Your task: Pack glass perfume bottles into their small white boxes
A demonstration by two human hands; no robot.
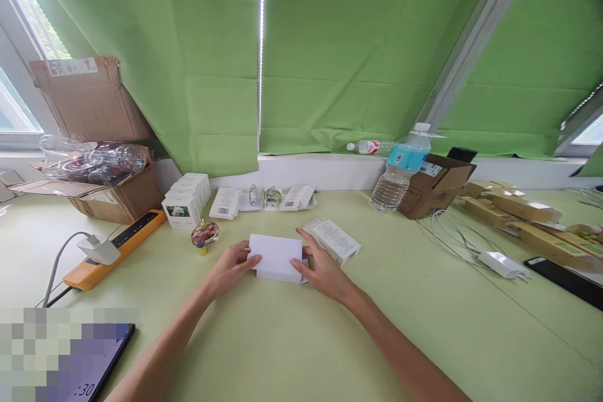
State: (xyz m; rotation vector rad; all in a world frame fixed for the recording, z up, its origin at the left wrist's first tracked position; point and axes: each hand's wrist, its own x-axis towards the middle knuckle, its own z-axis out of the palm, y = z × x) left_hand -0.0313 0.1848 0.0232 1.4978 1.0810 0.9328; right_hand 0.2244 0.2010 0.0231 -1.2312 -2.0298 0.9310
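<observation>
Between my two hands is a plain white folded card piece (276, 256), which looks like a paper box insert. My left hand (230, 269) grips its left edge, thumb on the front face. At the right edge, my right hand (325, 269) holds it with the thumb in front and the index finger stretched up. Just behind my right hand lies a printed white box (333, 240). A round glass perfume bottle (205, 234) with a gold cap rests to the left of my left hand.
White boxes (185, 204) stand in a row at back left, beside an orange power strip (115, 251). Flattened cartons (227, 202) and small bottles (272, 196) lie along the wall. A large water bottle (398, 169), charger (503, 265) and phone (568, 279) are at right.
</observation>
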